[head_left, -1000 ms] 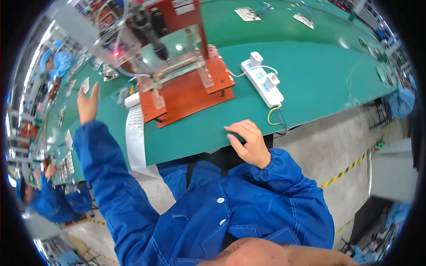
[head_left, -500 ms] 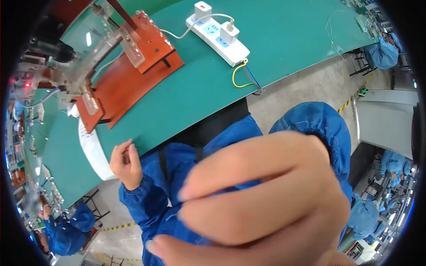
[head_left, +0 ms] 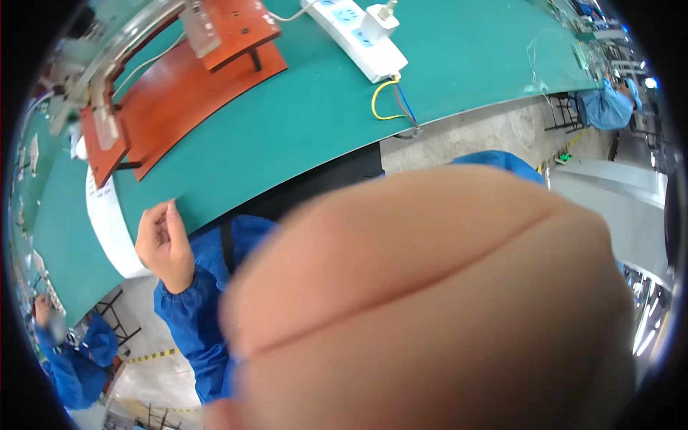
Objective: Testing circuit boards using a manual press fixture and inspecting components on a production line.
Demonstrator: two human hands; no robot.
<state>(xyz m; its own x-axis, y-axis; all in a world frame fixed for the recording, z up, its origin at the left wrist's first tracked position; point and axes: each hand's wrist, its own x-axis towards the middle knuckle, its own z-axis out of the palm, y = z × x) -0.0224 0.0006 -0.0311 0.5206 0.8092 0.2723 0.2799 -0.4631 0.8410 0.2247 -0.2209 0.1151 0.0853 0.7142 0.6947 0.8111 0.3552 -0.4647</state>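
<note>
My left hand (head_left: 165, 244) rests at the near edge of the green table, its fingers curled in toward the palm and the thumb against them. Nothing shows in it. Just beside it lies a long white power strip (head_left: 111, 222). Very close to the camera, my right hand (head_left: 430, 287) fills much of the lower right, blurred. Its fingers look bent and pressed side by side, but the fingertips are out of sight, so whether it holds anything cannot be made out. It covers most of my blue-sleeved body.
An orange-red fixture (head_left: 193, 93) with clear plastic parts stands at the upper left of the green table (head_left: 473, 50). Another white power strip (head_left: 358, 43) has a plugged-in adapter (head_left: 380, 23) and loose coloured wires (head_left: 390, 107). Co-workers in blue sit far left and far right.
My right hand has come nearer to the camera and hides more of the view. The scene has shifted left and up slightly; my left hand keeps its curled pose.
</note>
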